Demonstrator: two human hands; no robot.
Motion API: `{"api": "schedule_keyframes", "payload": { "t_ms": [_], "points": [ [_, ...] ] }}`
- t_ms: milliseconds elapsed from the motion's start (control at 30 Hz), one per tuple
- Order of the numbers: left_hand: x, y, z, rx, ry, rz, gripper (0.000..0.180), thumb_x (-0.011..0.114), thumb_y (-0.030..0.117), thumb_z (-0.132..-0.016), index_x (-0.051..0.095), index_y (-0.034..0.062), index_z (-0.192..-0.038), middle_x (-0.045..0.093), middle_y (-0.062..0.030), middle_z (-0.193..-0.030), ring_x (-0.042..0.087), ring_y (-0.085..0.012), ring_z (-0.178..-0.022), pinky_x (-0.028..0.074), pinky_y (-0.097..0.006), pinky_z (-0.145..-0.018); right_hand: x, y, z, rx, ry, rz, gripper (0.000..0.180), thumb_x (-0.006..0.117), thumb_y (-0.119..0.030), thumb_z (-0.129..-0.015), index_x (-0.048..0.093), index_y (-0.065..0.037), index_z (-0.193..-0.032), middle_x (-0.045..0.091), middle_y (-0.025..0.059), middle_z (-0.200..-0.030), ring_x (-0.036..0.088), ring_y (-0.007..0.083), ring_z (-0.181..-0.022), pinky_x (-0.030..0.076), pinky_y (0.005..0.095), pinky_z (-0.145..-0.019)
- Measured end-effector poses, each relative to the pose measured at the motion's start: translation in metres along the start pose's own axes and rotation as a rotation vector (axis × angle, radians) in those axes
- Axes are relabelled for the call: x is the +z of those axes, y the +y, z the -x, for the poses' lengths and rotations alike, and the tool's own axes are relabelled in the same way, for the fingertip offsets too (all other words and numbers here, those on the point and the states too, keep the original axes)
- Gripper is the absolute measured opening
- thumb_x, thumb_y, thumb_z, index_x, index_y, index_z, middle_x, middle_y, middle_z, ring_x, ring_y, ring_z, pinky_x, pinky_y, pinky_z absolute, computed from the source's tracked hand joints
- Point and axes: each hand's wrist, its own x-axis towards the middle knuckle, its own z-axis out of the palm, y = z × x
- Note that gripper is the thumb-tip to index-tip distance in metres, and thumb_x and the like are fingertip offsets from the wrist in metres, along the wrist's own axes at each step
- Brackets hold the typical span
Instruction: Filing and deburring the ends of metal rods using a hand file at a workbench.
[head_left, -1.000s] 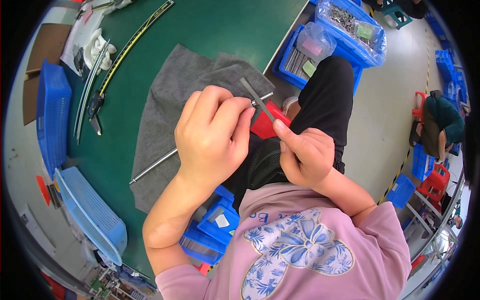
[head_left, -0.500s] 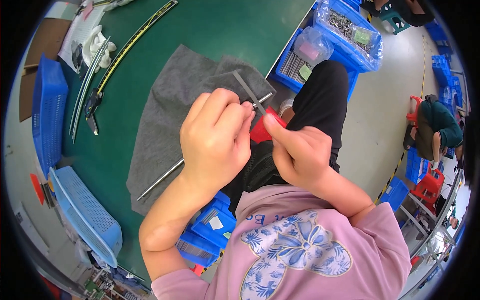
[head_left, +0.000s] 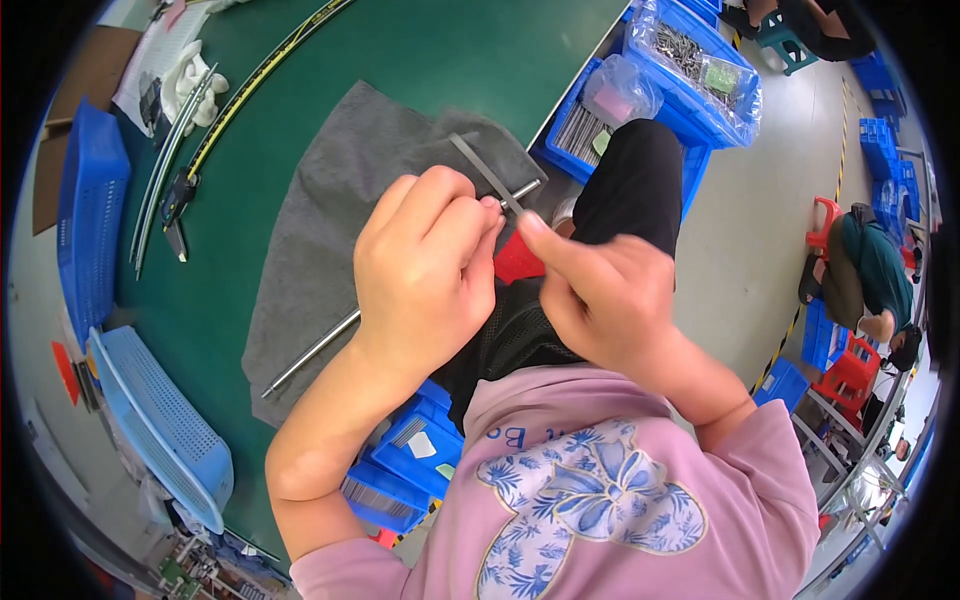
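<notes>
My left hand [head_left: 425, 260] is clamped on a rod [head_left: 312, 353], thumb and fingers pinched together near its upper end. A short tip of the rod pokes out at two o'clock from that hand, and the long part runs down toward eight o'clock over a grey cloth [head_left: 335, 170]; my hand hides the middle. My right hand [head_left: 605, 285] is closed on a flat grey strip [head_left: 480, 168], thumb laid along its near end, the strip pointing between ten and eleven o'clock. It crosses the rod just beyond my left fingertips; whether they touch I cannot tell. Something red [head_left: 515, 260] shows between my hands. The cloth lies on the green table [head_left: 430, 55]. From my left hand, a caliper [head_left: 178, 200] lies between nine and ten o'clock, beside some thin rods [head_left: 165, 165], with a white glove [head_left: 188, 82] at ten. A blue basket [head_left: 95, 215] stands at nine, a pale blue one at eight. From my right hand, a bin of flat pieces [head_left: 575, 135] sits near twelve, a bagged bin of metal parts [head_left: 690, 45] at one, and a co-worker [head_left: 870, 260] at three, farther off.
</notes>
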Motion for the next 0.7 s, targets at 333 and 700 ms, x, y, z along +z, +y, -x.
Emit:
{"api": "schedule_keyframes", "payload": {
  "t_ms": [333,700],
  "points": [
    [0.002,0.000,0.001,0.012,-0.001,-0.009,0.018,0.073,-0.005,-0.065,0.059,0.0024,-0.073,0.056,-0.0066,-0.076,0.053,-0.0253,-0.066,0.045,-0.036,-0.056,0.009,0.001,-0.003,0.019,0.003,0.028,0.056,0.063,0.003,-0.062,0.068,-0.007,-0.117,0.042,-0.0013,-0.049,0.046,0.0159,-0.041,0.036,0.0302,-0.042],
    [0.001,-0.001,0.001,0.002,0.010,-0.005,0.018,0.074,-0.005,-0.065,0.059,0.0024,-0.073,0.056,-0.0067,-0.076,0.053,-0.0251,-0.063,0.044,-0.035,-0.055,0.024,0.002,0.022,0.020,0.082,-0.043,0.050,0.061,0.010,-0.061,0.070,0.000,-0.110,0.052,0.0025,-0.055,0.046,0.0173,-0.041,0.035,0.0296,-0.043]
  ]
}}
